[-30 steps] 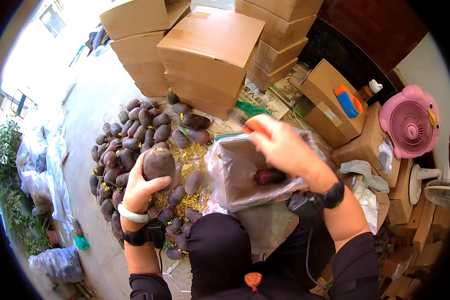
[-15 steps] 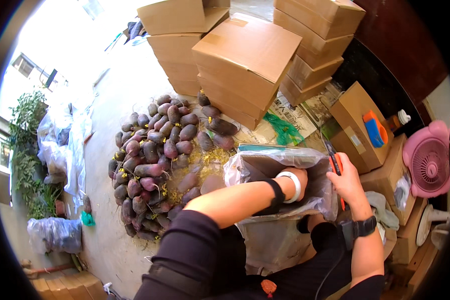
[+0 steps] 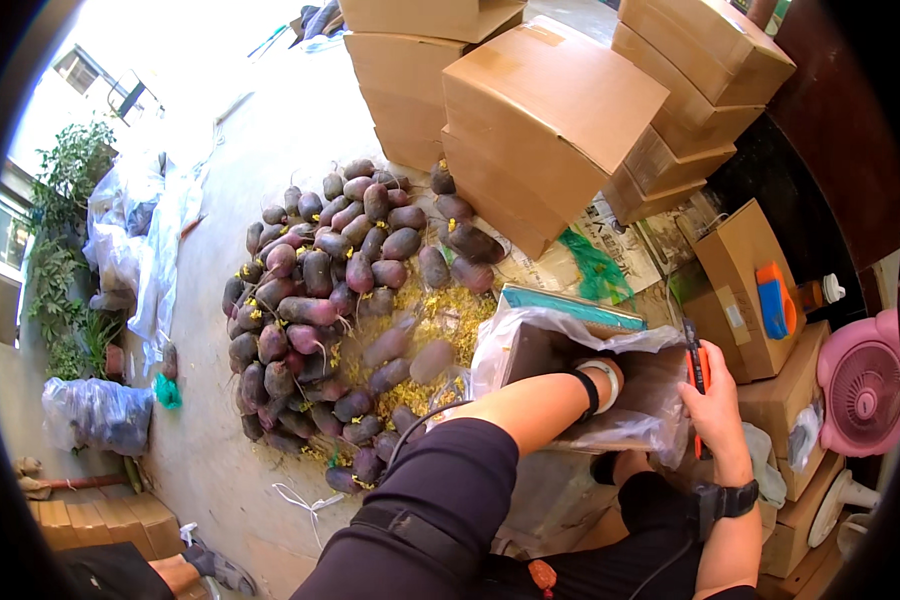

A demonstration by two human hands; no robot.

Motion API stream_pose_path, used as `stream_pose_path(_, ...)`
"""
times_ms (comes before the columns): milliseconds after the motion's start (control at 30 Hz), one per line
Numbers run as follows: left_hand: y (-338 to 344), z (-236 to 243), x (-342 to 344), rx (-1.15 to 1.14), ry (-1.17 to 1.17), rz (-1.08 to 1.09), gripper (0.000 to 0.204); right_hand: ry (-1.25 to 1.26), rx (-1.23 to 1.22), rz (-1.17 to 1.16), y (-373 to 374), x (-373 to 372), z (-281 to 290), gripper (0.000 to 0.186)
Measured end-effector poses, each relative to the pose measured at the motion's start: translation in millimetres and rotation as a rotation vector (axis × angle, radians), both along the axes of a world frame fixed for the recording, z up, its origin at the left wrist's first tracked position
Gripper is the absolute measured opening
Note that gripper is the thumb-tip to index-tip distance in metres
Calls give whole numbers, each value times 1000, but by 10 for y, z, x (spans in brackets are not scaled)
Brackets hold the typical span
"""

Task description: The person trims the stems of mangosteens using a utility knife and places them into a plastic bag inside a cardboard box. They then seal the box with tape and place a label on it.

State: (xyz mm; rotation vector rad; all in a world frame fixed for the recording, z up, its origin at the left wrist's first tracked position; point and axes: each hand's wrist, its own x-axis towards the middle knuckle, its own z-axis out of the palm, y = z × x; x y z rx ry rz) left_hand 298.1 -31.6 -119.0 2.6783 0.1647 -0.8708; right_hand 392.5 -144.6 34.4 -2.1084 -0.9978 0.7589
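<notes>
An open box [image 3: 530, 372] with a clear plastic liner [image 3: 660, 432] stands between my knees. My left hand [image 3: 602, 378] reaches down inside it; a white band circles the wrist, and the fingers are hidden by the arm and the box. At the box's right rim, my right hand [image 3: 712, 402] is closed around a pair of orange-handled shears [image 3: 698, 372], whose dark end points away from me. To the left lies a big heap of dark purple radishes [image 3: 315, 270], several with thin roots and yellow bits on them.
Stacked cartons [image 3: 550, 90] rise behind the heap, with more cartons [image 3: 705, 70] at the far right. Green netting [image 3: 595, 268] lies behind the open box. A pink fan [image 3: 863, 395] stands at right. Another person's foot [image 3: 220, 568] shows at lower left.
The view has shifted, so most things sit farther right. My left hand has gone deeper into the box. My right hand still holds the shears. Another person's foot has appeared at lower left.
</notes>
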Motion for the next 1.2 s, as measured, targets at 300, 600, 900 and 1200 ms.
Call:
stream_pose_path(300,389,991,-131,-244,75,-101,38,82,-103,-106,54,19,212,51)
stream_pose_path(600,1052,1570,-2172,-707,-1050,680,43,37,54,-33,183,152,71,39)
stream_pose_path(900,898,-29,-5785,520,-881,1974,48,13,34,-55,257,-48,218,31)
stream_pose_path(1200,1172,-310,-6386,292,39,2159,95,21,60,-69,361,-458,274,27)
